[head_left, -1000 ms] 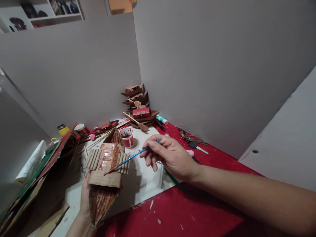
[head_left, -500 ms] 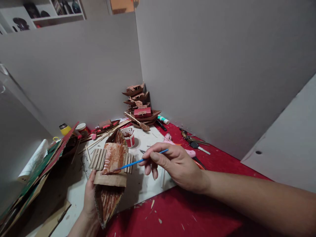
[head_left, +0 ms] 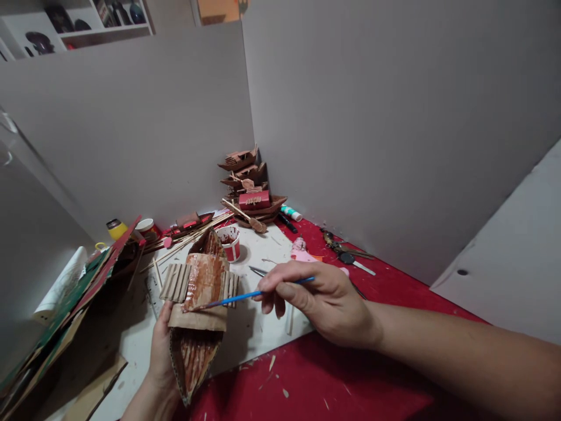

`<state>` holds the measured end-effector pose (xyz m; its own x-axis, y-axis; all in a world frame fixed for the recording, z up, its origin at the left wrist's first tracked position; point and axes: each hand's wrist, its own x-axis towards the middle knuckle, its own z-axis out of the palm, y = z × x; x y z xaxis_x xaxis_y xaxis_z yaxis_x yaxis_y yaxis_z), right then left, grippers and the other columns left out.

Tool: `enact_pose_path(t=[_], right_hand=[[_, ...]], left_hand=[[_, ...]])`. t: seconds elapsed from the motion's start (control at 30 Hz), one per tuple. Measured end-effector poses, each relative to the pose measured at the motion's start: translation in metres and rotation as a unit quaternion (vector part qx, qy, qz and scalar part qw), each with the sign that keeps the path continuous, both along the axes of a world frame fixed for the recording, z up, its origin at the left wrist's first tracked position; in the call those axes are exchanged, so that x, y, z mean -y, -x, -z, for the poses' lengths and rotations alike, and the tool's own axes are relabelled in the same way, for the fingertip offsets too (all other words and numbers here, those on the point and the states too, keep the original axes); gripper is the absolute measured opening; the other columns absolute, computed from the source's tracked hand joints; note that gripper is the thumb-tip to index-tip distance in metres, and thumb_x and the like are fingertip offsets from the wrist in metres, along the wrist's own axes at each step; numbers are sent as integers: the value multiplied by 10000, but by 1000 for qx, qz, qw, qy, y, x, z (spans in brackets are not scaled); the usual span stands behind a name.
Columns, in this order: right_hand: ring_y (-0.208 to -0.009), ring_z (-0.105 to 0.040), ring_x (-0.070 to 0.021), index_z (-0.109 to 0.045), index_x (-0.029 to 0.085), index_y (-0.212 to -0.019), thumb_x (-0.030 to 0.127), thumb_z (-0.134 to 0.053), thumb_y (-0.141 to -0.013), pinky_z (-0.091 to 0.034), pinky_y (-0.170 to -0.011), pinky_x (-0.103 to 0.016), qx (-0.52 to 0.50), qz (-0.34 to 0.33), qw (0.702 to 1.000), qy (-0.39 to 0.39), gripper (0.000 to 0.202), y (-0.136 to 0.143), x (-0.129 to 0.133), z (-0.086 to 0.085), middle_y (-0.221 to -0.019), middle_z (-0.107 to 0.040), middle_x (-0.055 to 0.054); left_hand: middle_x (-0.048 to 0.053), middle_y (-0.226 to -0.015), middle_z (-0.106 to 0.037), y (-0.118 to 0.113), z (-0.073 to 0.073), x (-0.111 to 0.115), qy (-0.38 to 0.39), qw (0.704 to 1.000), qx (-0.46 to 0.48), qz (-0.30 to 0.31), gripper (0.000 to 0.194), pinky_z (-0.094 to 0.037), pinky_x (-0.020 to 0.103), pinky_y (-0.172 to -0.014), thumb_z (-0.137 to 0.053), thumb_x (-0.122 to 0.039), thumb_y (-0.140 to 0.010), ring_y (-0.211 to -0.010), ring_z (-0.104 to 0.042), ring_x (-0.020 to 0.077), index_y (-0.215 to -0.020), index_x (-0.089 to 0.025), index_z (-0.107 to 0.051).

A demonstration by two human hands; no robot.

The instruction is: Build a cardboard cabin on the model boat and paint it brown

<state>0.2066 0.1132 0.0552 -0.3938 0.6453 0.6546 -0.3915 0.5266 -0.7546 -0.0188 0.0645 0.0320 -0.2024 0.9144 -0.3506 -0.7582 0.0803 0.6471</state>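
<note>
My left hand grips a cardboard model boat by its left side, bow and stern pointing away from and toward me. The boat's curved roof is wet with reddish-brown paint in the middle, while its near strip is bare cardboard. Corrugated flaps stick out at both sides. Between the thumb and fingers of my right hand is a thin blue paintbrush. Its tip touches the roof near the lower edge of the painted area. Behind the boat stands a small paint cup with brown smears inside.
Several finished model boats are stacked in the corner. Cardboard sheets lean at the left. A pink glue gun, keys and a dark marker lie on the red tabletop. Thin sticks lie behind the boat.
My right hand and the brush have shifted slightly to the right, with the tip still at the roof. The boat stays almost in place in my left hand.
</note>
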Motion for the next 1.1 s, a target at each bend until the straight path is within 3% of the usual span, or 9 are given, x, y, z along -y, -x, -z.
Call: enact_pose_path(t=[0.1,0.2,0.4,0.63,0.8,1.0,1.1], right_hand=[[-633,-681,-138,-713,197,-925,319,-602,-901,-542,-511,-234,-21,50,998,16,166,-2,-6,-4,-756,-705,-50],[-618,-677,-142,-710,218,-885,348,-622,-884,-535,-496,-236,-41,79,995,45,157,-3,-9,-7,-733,-709,-35],[-623,-683,-152,-711,208,-919,318,-584,-912,-552,-525,-259,-2,33,999,7,169,-5,-2,-2,-756,-707,-52],[-605,-669,-142,-708,215,-905,314,-604,-901,-538,-496,-245,-44,115,992,16,143,-3,-14,-6,-705,-707,-35],[-669,-683,-147,-721,228,-973,279,-591,-910,-551,-520,-247,-27,84,996,-21,153,-3,-12,-5,-789,-717,-45],[-688,-670,-123,-716,234,-999,224,-565,-922,-549,-536,-217,-24,111,993,-41,169,-3,-15,-3,-802,-703,-33],[-706,-668,-126,-698,206,-1041,222,-551,-931,-555,-540,-217,-12,90,993,-74,184,-2,-16,-1,-829,-702,-49]], left_hand=[[95,-780,-758,-4,-6,-2,51,997,-24,-51,430,-512,442,-898,-392,-266,-893,-906,-708,286,-1220,-126,-635],[92,-808,-759,-6,-11,-4,33,996,-37,-68,411,-530,438,-864,-406,-254,-888,-886,-711,279,-1213,-146,-632],[94,-705,-739,-9,-18,-3,-1,998,-2,-64,412,-553,439,-808,-388,-278,-892,-805,-717,278,-1175,-130,-648],[97,-819,-758,-8,-16,-1,20,997,-14,-78,416,-540,450,-842,-396,-250,-881,-891,-707,283,-1212,-154,-629],[101,-829,-759,-9,-15,0,32,997,-23,-66,438,-528,475,-860,-397,-266,-879,-917,-703,292,-1247,-159,-608],[124,-870,-759,-6,-8,1,30,998,-22,-47,446,-516,470,-888,-396,-284,-879,-949,-695,300,-1229,-128,-625],[109,-804,-760,-2,-2,1,28,998,-20,-44,434,-510,463,-900,-388,-286,-888,-919,-705,293,-1192,-121,-650]])
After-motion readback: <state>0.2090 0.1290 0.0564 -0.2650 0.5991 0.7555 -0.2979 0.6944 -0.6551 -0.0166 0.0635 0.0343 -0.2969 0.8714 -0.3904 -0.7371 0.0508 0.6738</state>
